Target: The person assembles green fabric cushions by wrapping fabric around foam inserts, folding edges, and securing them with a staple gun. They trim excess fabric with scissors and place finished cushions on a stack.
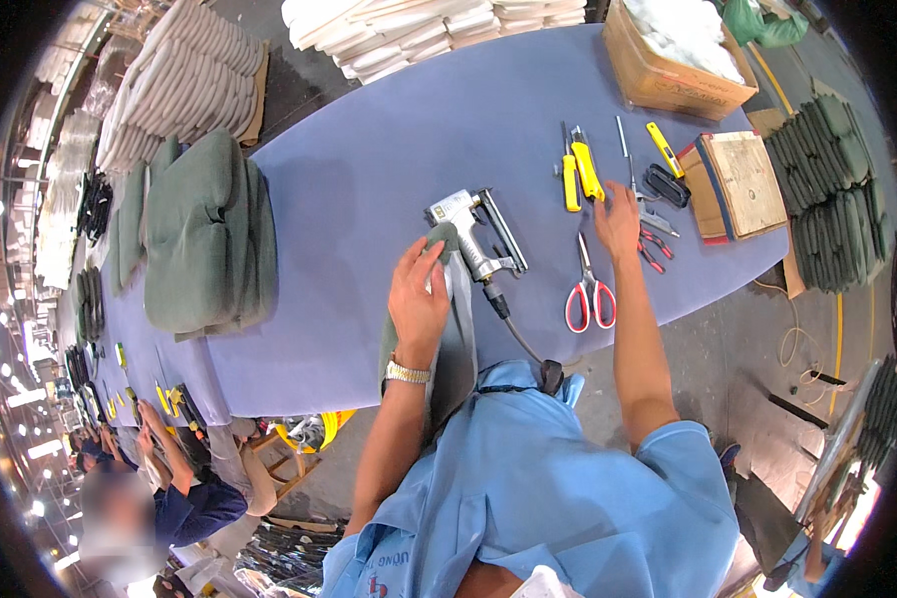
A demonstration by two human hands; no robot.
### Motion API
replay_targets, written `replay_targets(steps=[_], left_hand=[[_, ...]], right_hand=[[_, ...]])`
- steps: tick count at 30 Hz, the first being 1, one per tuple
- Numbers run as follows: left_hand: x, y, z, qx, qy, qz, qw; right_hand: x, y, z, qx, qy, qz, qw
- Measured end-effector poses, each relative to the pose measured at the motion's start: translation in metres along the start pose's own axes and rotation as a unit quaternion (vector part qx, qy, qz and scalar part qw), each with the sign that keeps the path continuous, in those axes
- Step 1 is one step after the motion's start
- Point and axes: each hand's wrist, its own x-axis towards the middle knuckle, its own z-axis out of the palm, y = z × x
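My left hand point(419, 304), with a watch on the wrist, grips a dark green fabric piece point(455, 364) with a pale inner side; it hangs at the table's near edge. Just beyond it lies a silver staple gun point(476, 239), its hose running toward me. My right hand point(620, 227) is closed at the near end of a yellow utility knife point(586, 164), which lies along the table. A yellow-handled screwdriver point(570, 181) lies beside the knife. Red-and-white scissors point(590, 294) lie nearer to me, and red-handled pliers point(654, 249) are right of my wrist.
Stacked dark green cushions point(209, 239) stand on the left of the blue-grey table point(354, 189). A carton of white stuffing point(678, 70), a smaller box point(736, 187), a yellow cutter point(665, 149) and a black case point(666, 185) are at right. Another person point(204, 508) works at lower left.
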Motion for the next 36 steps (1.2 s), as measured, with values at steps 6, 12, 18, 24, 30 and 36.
replay_targets(steps=[6,12,18,24,30,36], left_hand=[[0.009,-0.003,-0.01,-0.015,-0.042,-0.032,0.999],[0.013,-0.012,-0.005,-0.11,-0.017,-0.029,0.993],[0.012,-0.016,-0.007,-0.135,-0.028,-0.054,0.989],[0.016,-0.002,-0.01,-0.096,-0.031,-0.032,0.994],[0.01,-0.017,0.0,-0.164,-0.023,-0.054,0.985],[0.01,-0.027,0.003,-0.301,-0.061,-0.202,0.93]], right_hand=[[0.033,-0.005,0.029,-0.175,-0.089,0.026,0.98],[0.048,0.025,0.021,-0.058,-0.112,0.055,0.99],[-0.031,-0.011,-0.04,0.525,-0.115,0.205,0.818],[-0.061,-0.121,-0.094,0.611,-0.141,0.174,0.759],[-0.086,-0.234,-0.101,0.618,-0.268,0.171,0.719],[-0.133,-0.267,-0.067,0.609,-0.394,0.248,0.642]])
